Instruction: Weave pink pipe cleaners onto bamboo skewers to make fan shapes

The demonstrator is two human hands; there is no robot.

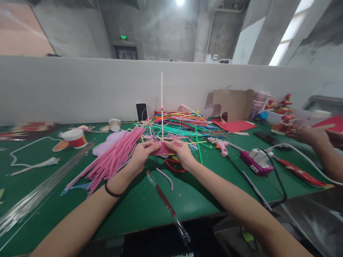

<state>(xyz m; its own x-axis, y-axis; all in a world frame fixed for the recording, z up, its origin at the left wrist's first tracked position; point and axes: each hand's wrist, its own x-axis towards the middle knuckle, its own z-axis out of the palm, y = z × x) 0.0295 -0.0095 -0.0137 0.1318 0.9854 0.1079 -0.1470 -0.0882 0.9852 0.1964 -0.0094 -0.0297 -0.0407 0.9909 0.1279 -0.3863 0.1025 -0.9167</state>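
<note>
My left hand (143, 152) and my right hand (181, 152) are closed on the two sides of a pink piece (162, 149) that looks like pipe cleaners joined together. Its exact form is partly hidden by my fingers. Rising upright behind my thumbs is a thin pale stick (162, 89) with a small pink knot on it; whether it is joined to the pink piece, I cannot tell. To the left lies a thick bundle of pink pipe cleaners (115, 157). Beyond my hands is a heap of many-coloured pipe cleaners (179, 121).
On the green table (134, 210) a clear tube (167, 203) and a lilac pipe cleaner (165, 179) lie before me. A pink glue gun (222, 146) and a purple power strip (255, 165) are right, a paper cup (74, 138) left. Another person's hands (318, 139) work at far right.
</note>
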